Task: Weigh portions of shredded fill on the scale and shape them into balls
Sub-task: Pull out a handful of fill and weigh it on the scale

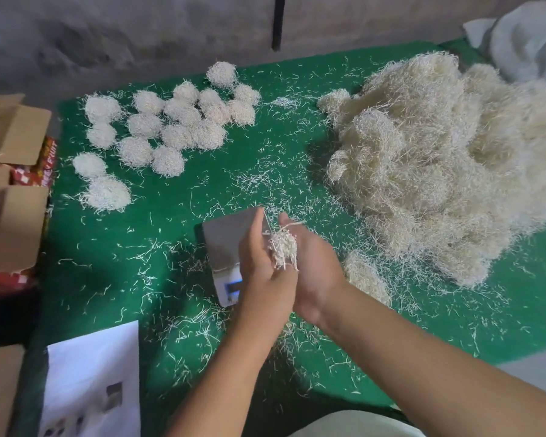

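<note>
— How is the grip formed?

— A small clump of shredded fill (pixel 283 249) is pressed between the left hand (pixel 265 263) and the right hand (pixel 312 263). The palms face each other and the fingers are cupped round the clump, with strands sticking out at the top and bottom.

— Where is the clump held?

— Just above the scale (pixel 224 247), over its right edge. The steel plate is bare, and part of the display is hidden by the left hand.

— What is laid around the scale?

— Finished balls (pixel 158 127) are gathered beyond it to the left. The large loose pile (pixel 429 165) is heaped to its right, with a smaller tuft (pixel 366 279) nearer. Stray strands are scattered over the green tabletop (pixel 249 146). Cardboard boxes (pixel 10 184) are set far left of the scale, and a printed sheet (pixel 92 380) is laid nearer, to its left.
</note>
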Tool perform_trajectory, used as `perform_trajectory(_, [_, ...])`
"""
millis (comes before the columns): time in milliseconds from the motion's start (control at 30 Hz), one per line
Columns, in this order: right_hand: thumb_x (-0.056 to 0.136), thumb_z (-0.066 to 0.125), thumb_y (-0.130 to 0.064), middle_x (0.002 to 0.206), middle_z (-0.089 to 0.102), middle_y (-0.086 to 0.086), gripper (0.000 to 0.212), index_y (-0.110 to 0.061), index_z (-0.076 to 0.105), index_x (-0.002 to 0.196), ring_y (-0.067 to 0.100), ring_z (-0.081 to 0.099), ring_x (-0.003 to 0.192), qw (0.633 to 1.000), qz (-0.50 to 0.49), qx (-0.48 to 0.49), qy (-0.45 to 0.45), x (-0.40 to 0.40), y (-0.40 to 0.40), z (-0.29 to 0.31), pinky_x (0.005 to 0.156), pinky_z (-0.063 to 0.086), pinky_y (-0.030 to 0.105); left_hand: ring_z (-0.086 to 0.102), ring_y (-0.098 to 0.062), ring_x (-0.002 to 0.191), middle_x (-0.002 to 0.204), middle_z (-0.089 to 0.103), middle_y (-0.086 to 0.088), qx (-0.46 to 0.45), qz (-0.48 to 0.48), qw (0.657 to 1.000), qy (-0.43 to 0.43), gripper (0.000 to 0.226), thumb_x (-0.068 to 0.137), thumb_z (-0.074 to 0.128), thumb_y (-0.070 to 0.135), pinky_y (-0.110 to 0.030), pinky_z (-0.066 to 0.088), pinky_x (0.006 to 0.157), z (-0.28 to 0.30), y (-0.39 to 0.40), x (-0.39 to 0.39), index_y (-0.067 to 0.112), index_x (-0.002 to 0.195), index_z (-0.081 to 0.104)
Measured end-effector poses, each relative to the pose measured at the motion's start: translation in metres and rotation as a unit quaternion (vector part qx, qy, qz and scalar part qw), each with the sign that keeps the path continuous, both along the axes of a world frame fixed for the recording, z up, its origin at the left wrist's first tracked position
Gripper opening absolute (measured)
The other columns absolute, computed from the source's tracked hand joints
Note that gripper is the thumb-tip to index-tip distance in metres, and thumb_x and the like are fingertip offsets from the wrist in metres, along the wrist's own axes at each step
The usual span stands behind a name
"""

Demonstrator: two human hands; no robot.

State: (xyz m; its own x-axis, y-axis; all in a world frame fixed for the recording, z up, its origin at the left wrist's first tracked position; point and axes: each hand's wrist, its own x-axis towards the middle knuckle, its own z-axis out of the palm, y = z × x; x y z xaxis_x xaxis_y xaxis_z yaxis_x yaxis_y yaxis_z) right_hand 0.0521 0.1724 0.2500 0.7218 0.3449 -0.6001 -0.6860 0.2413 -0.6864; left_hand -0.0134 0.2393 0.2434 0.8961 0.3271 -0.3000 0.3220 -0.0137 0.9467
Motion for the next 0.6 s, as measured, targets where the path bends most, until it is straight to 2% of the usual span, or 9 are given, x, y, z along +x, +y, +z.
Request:
perform_trajectory(100, [0.103,0.060,-0.043,0.074,0.070,0.004,0.044,-0.019,0.079,0.072,0.019,0.068,0.065,0.999,0.030,0.032,0.001,-0.001,-0.003,0.007,0.067,0.055,0.031,0.057,-0.004,0.132,0.141,0.064,0.018,-0.223,-0.002,0.975,0.017,0.067,0.087,0.064,0.018,-0.046,0.033,0.119,0.010,0.009,-0.015,0.060,0.138,0.052])
perform_trajectory(167, [0.109,0.049,-0.041,0.070,0.066,0.006,0.056,-0.016,0.074,0.066,0.019,0.065,0.061,0.998,0.027,0.055,0.009,0.002,-0.009,0.012,0.065,0.055,0.032,0.060,-0.011,0.132,0.139,0.067,0.012,-0.347,-0.022,0.938,-0.005,0.056,0.085,0.067,0.029,-0.056,0.033,0.116,0.013,0.017,-0.028,0.048,0.137,0.060])
perform_trajectory(233, [0.113,0.043,-0.039,0.065,0.066,0.006,0.064,-0.013,0.074,0.063,0.019,0.066,0.058,0.998,0.034,0.060,-0.010,0.005,-0.013,0.016,0.063,0.056,0.030,0.060,-0.018,0.134,0.141,0.066,0.004,-0.427,0.004,0.904,0.019,0.054,0.089,0.066,0.041,-0.063,0.034,0.114,0.007,0.018,-0.039,0.036,0.142,0.060])
perform_trajectory(300, [0.108,0.053,-0.046,0.080,0.071,0.014,0.050,-0.007,0.074,0.084,0.027,0.069,0.072,0.996,0.079,-0.001,-0.051,-0.002,-0.009,0.020,0.080,0.057,0.041,0.056,-0.030,0.138,0.143,0.065,-0.011,-0.546,0.044,0.833,0.082,0.050,0.095,0.059,0.048,-0.067,0.035,0.114,0.002,0.009,-0.042,0.020,0.136,0.070])
perform_trajectory(367, [0.101,0.064,-0.050,0.089,0.074,0.019,0.039,-0.014,0.071,0.087,0.029,0.066,0.082,0.978,0.135,-0.100,-0.127,-0.017,-0.004,0.019,0.091,0.052,0.055,0.055,-0.038,0.138,0.142,0.063,-0.020,-0.646,0.067,0.754,0.093,0.046,0.098,0.052,0.039,-0.063,0.034,0.116,0.003,-0.005,-0.042,0.011,0.125,0.076])
perform_trajectory(433, [0.100,0.063,-0.052,0.099,0.075,0.030,0.040,-0.016,0.077,0.089,0.034,0.064,0.079,0.957,0.177,-0.128,-0.189,-0.032,-0.003,0.018,0.082,0.049,0.055,0.059,-0.039,0.132,0.141,0.063,-0.021,-0.674,0.105,0.729,0.054,0.044,0.100,0.050,0.034,-0.057,0.035,0.117,0.008,-0.013,-0.041,0.008,0.127,0.073])
perform_trajectory(467, [0.101,0.059,-0.053,0.104,0.077,0.024,0.038,-0.022,0.082,0.102,0.037,0.065,0.079,0.943,0.201,-0.130,-0.233,-0.035,-0.005,0.016,0.077,0.049,0.047,0.062,-0.039,0.129,0.140,0.064,-0.021,-0.676,0.134,0.723,0.044,0.045,0.103,0.048,0.035,-0.057,0.038,0.116,0.009,-0.015,-0.040,0.008,0.131,0.071])
perform_trajectory(533, [0.107,0.049,-0.050,0.093,0.080,-0.009,0.035,-0.041,0.072,0.132,0.033,0.068,0.073,0.874,0.262,-0.180,-0.368,-0.037,-0.017,0.015,0.068,0.056,0.043,0.069,-0.043,0.117,0.133,0.068,-0.024,-0.670,0.210,0.710,0.045,0.052,0.108,0.037,0.043,-0.060,0.052,0.102,0.013,-0.019,-0.040,0.009,0.131,0.071])
perform_trajectory(600, [0.111,0.043,-0.038,0.075,0.075,-0.011,0.042,-0.045,0.052,0.152,0.023,0.056,0.051,0.814,0.306,-0.204,-0.449,-0.035,-0.027,0.008,0.056,0.053,0.037,0.073,-0.044,0.107,0.123,0.072,-0.026,-0.650,0.283,0.701,0.074,0.060,0.110,0.031,0.053,-0.057,0.061,0.083,0.018,-0.026,-0.041,0.010,0.130,0.067])
